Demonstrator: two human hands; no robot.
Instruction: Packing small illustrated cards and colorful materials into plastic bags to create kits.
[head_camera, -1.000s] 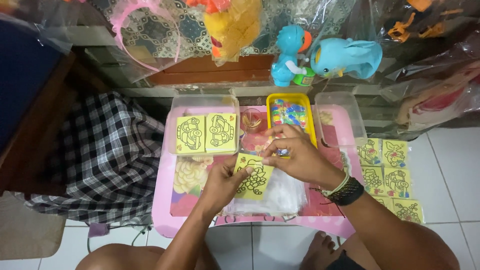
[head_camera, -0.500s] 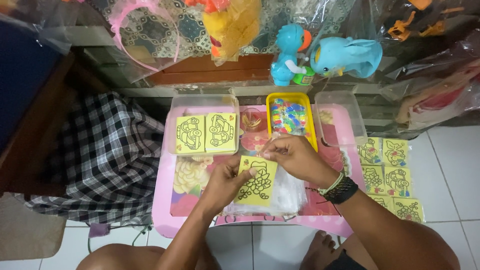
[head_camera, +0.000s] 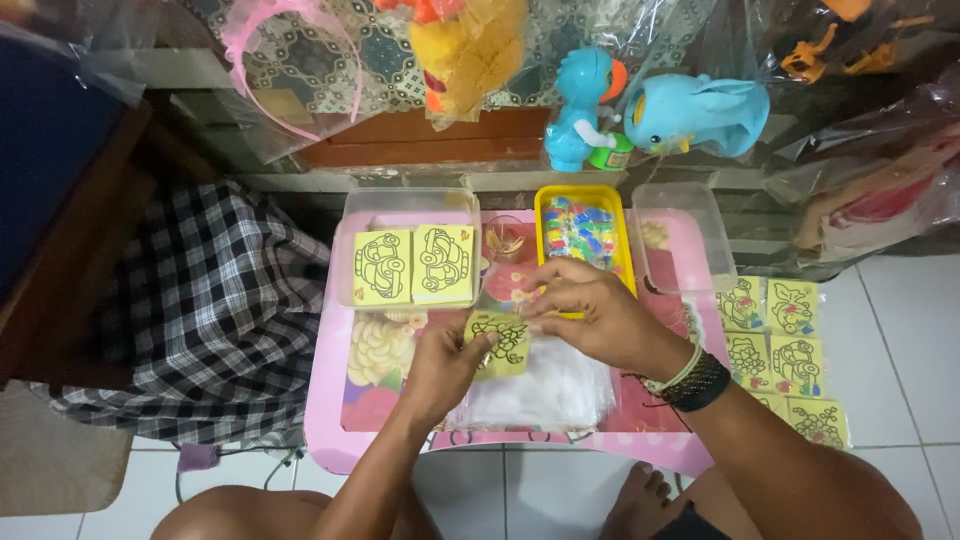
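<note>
Two hands hold one yellow picture card (head_camera: 500, 343) above clear plastic sleeves (head_camera: 545, 395) — left hand (head_camera: 445, 362) fingers pinching its edge, right hand (head_camera: 590, 315) fingers apparently pinching the top — best kept flat and square.

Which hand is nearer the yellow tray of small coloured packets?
The right hand. It lies at the near end of the yellow tray, its fingers overlapping the rim. The left hand is further down and to the left, holding a yellow picture card.

Cards (head_camera: 412, 265) in box (head_camera: 400, 205) left of tray (head_camera: 545, 200)
</note>
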